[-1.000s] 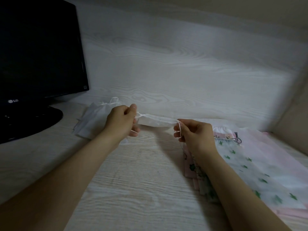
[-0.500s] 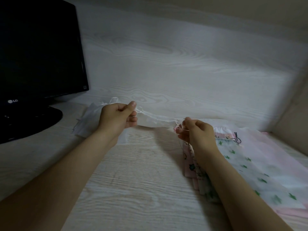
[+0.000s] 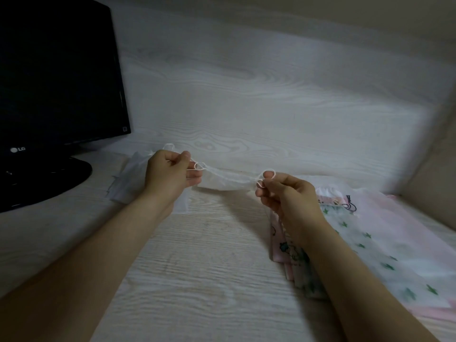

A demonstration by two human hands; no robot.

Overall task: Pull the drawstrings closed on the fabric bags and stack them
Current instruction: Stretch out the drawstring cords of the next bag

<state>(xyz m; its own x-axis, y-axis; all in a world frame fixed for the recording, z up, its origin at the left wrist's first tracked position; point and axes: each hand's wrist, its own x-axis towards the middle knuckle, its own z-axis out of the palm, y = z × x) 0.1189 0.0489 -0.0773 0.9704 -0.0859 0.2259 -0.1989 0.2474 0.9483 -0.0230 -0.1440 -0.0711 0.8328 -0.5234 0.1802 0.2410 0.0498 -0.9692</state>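
A small white fabric bag hangs stretched between my two hands above the desk. My left hand pinches the white drawstring loop at the bag's left end. My right hand pinches the drawstring loop at its right end. Behind my left hand lies a pile of white bags on the desk. Under my right forearm lies a pile of patterned bags, white with green stars and pink prints, one with a dark cord.
A black monitor on a round black base stands at the left. The pale wood-grain desk meets a wood-grain back panel. A beige side wall closes the right.
My hands have drawn a little further apart, pulling the drawstrings outward, and the bag's mouth has gathered narrower. The string loops now show at both hands.
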